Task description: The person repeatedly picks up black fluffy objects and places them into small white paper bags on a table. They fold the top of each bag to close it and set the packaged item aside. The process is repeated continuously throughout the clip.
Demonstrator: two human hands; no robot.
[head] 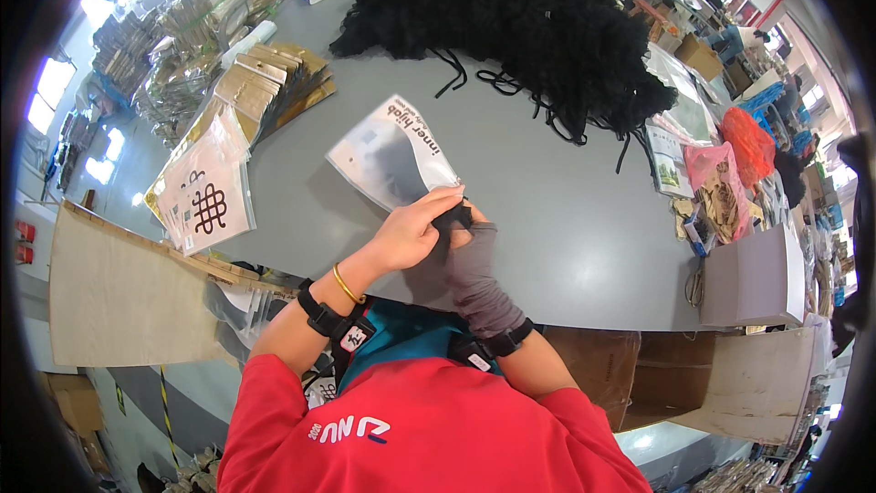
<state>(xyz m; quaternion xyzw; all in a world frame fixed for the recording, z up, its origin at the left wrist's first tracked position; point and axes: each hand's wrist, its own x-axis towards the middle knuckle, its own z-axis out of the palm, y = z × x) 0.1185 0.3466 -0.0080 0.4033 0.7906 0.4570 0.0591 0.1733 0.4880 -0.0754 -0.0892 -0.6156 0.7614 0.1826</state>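
Over the grey table, my left hand (408, 231) grips the near end of a flat plastic bag (390, 150) with a white printed panel and a see-through part. Through the clear part shows something dark; I cannot tell whether it is cloth or print. My right hand (471, 224), in a grey fingerless sleeve, is pressed close against the left and partly hidden by it. Between the two hands bunches a small piece of black fabric (453, 216), at the bag's near end. Which fingers hold the fabric is hard to see.
A large heap of black ruffled fabric (493, 20) with trailing cords lies across the table's far side. Printed bags (212, 198) fan out at left, beside stacked gold-brown packets (256, 85). At right stand a white box (753, 277) and a pink plastic bag (718, 185).
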